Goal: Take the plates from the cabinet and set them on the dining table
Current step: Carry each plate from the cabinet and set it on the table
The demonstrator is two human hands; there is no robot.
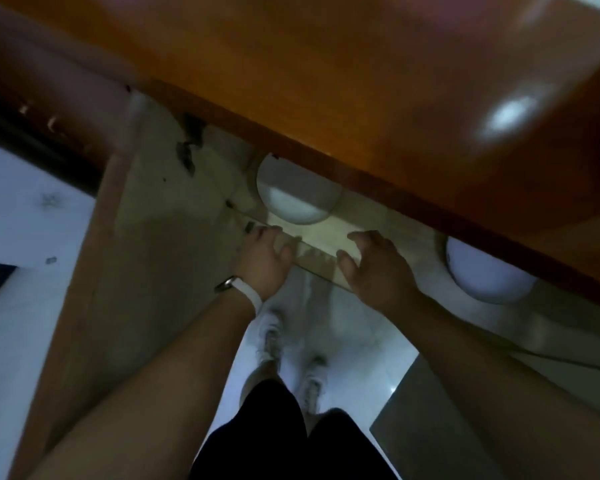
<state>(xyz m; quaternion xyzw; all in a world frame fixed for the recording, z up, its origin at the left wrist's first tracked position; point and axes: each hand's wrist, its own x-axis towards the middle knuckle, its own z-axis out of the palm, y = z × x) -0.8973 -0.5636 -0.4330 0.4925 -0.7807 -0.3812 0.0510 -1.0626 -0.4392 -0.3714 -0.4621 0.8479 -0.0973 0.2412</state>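
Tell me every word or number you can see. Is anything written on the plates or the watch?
None: no word or number can be read.
The middle plate and the right plate look plain white.
The watch is too blurred to read.

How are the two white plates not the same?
The left plate sits just beyond the left hand; the right plate sits off to the side of the right hand. The left plate is shadowed across its top half; the right plate looks evenly pale. Both are white, round, and half hidden under the orange wooden top.
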